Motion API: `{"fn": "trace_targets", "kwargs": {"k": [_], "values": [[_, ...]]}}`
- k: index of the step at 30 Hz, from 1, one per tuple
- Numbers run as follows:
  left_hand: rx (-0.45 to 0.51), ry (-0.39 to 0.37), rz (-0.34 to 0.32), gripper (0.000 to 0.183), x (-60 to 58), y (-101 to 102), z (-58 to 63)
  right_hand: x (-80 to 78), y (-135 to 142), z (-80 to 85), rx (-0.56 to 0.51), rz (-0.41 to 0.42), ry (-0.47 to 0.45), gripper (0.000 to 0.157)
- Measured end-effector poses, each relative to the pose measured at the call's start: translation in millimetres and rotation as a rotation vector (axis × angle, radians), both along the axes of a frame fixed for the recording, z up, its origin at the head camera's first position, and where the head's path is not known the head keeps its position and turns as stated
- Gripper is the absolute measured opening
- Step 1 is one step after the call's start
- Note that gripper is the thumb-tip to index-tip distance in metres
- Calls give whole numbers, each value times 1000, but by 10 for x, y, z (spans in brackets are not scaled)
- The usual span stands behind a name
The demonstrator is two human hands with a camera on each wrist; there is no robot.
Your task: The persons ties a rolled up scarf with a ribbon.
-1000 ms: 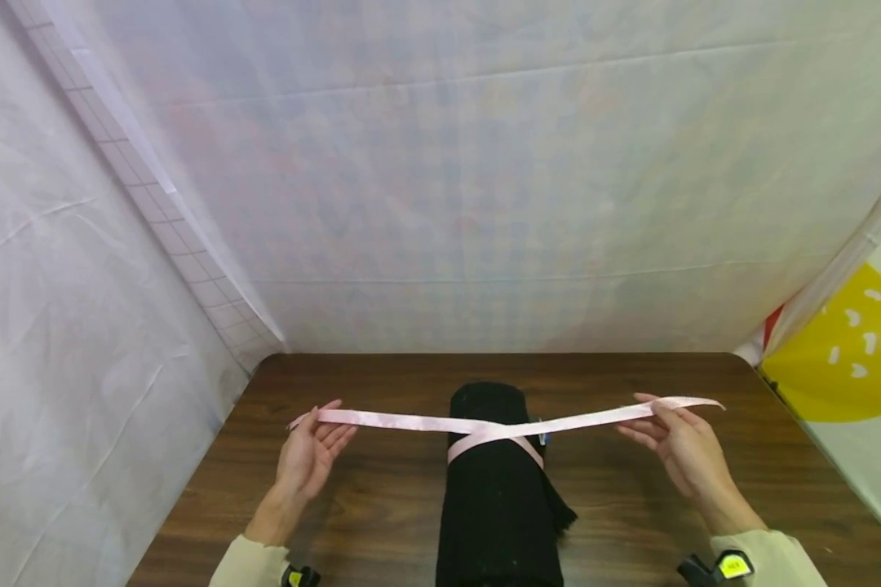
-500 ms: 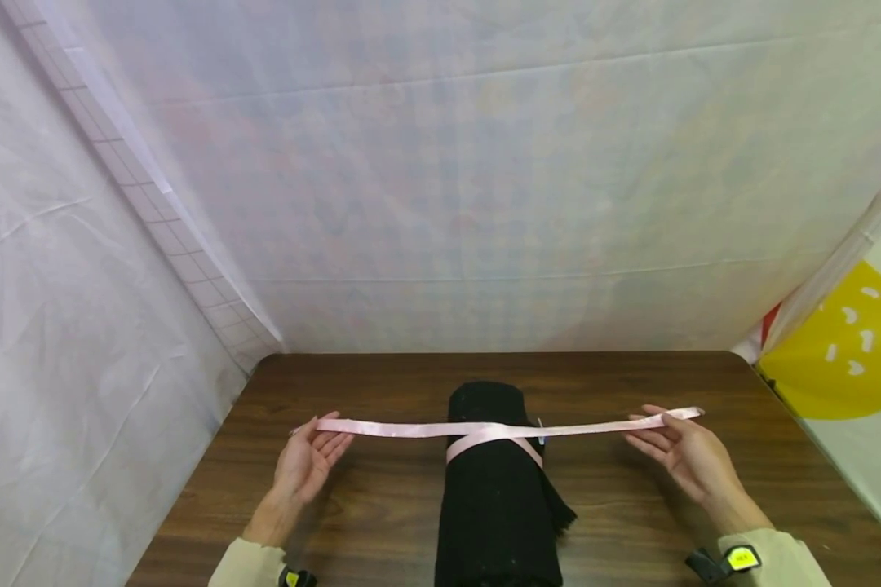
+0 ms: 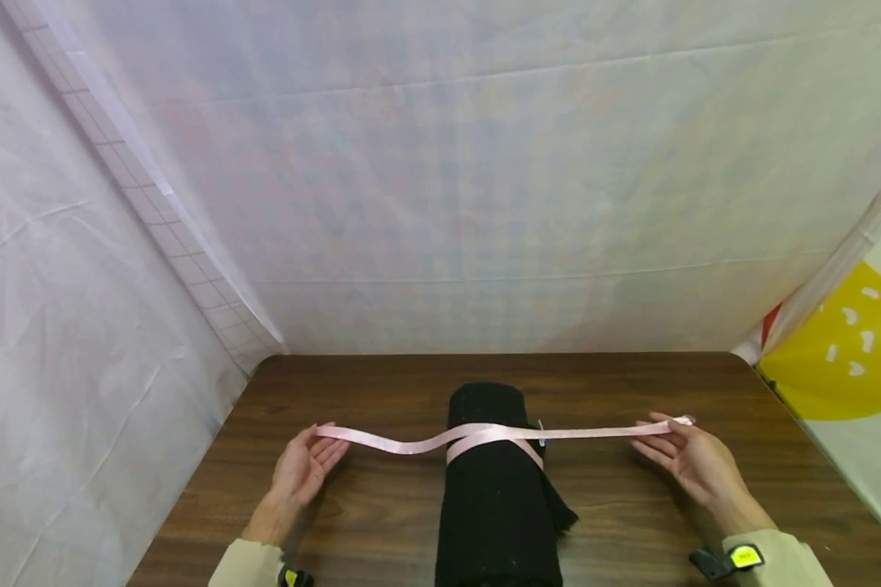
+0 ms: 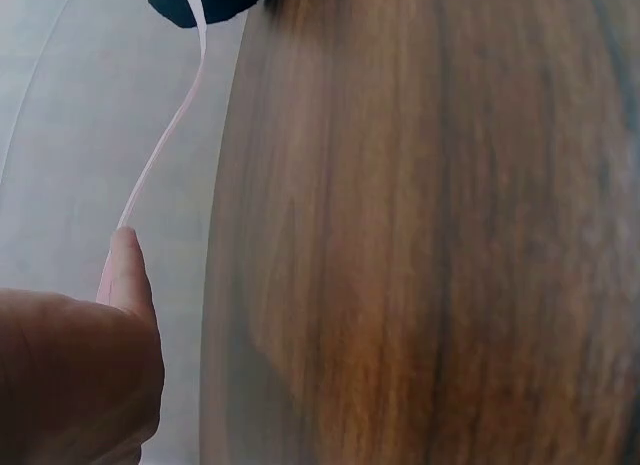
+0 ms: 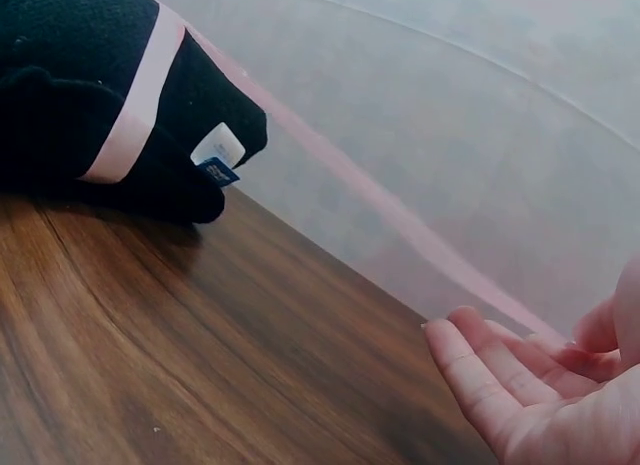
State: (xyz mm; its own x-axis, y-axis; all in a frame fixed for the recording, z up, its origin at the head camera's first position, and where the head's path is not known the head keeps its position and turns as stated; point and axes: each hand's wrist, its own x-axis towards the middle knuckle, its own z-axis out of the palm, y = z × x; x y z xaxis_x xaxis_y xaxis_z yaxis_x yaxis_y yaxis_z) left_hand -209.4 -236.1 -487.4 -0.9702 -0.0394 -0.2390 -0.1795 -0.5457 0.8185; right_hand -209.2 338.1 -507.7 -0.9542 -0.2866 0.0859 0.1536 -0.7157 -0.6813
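A black rolled-up scarf (image 3: 498,522) with a fringe at its right side lies lengthwise at the middle of the table. Round its far part runs a pink satin ribbon (image 3: 404,448), its two ends crossed on top. My left hand (image 3: 301,469) pinches one end out to the left, where the ribbon sags in a wave. Out to the right, my right hand (image 3: 697,465) pinches the other end between thumb and fingers, and that side is nearly straight. In the right wrist view the ribbon (image 5: 360,190) slants down to the right hand (image 5: 550,395), whose lower fingers are extended.
The brown wooden table (image 3: 382,522) has rounded far corners. White sheeting (image 3: 440,204) hangs behind its far edge and on the left. A yellow printed shape (image 3: 837,350) shows at the right. A small white and blue label (image 5: 218,145) sticks out from the scarf.
Both hands have sunk slightly, and the right hand has shifted a little to the right. The ribbon's left side has gone from taut to slack. Less ribbon end sticks out past the right hand.
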Motion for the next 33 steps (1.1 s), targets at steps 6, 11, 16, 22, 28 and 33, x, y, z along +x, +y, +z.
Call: {"fn": "trace_targets", "kwargs": {"k": [6, 11, 16, 22, 28, 33], "values": [[-47, -19, -8, 43, -8, -35, -27, 8, 61, -30, 44, 3, -26, 50], [-85, -19, -11, 45, -25, -61, -50, 14, 119, -51, 128, -16, -22, 48], [-202, -12, 1, 46, -38, -100, -39, 24, 160, -62, 135, -20, -1, 49], [-346, 7, -5, 52, -64, -137, -8, 35, 168, -37, 245, -93, 2, 46], [-451, 9, 20, 51, -79, -144, 46, 65, 143, 11, 511, -278, -16, 41], [-544, 28, 39, 48, -85, -78, 115, 66, 73, 62, 647, -383, -18, 35]]}}
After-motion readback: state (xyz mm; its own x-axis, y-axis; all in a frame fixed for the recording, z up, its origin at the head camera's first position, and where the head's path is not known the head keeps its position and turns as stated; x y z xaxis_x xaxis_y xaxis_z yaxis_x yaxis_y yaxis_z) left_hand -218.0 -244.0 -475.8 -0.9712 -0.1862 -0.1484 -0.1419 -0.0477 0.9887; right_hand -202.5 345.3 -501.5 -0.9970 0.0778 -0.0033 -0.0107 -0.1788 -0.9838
